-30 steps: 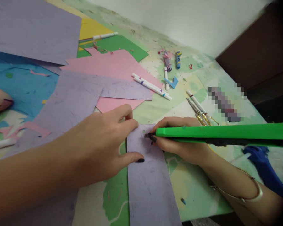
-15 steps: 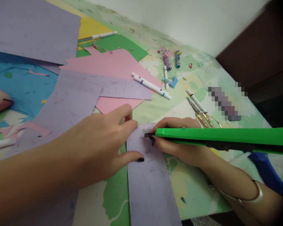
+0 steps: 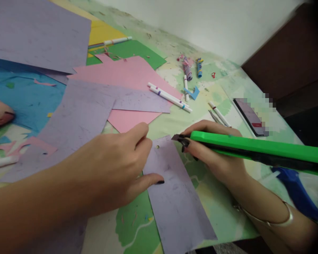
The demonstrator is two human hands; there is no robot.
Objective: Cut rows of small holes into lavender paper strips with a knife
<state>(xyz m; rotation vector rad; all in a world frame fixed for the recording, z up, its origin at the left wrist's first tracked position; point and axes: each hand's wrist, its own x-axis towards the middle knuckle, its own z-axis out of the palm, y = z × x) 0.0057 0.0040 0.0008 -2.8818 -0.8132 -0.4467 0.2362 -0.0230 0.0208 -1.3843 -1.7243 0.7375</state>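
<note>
A purple paper strip [image 3: 175, 197] lies at a slant in front of me, with a small round hole near its top left corner. My left hand [image 3: 122, 162] holds the strip's left edge, thumb laid on top and fingers curled. In my right hand [image 3: 214, 151] is a green utility knife [image 3: 254, 146], its body running out past the right edge of the view. The dark blade tip is at the strip's top right corner; whether it touches the paper I cannot tell.
Purple [image 3: 87, 106], pink [image 3: 132, 70] and green sheets [image 3: 145, 53] cover the left and back. White markers [image 3: 169, 97], small paper rolls [image 3: 187, 68], partly hidden scissors [image 3: 214, 116] and a phone [image 3: 250, 118] lie beyond my hands. A blue object [image 3: 296, 194] sits at right.
The strip has turned, its lower end swinging right. My right hand and the knife have moved up and right, from beside the hole to the corner. My left fingers have curled in more.
</note>
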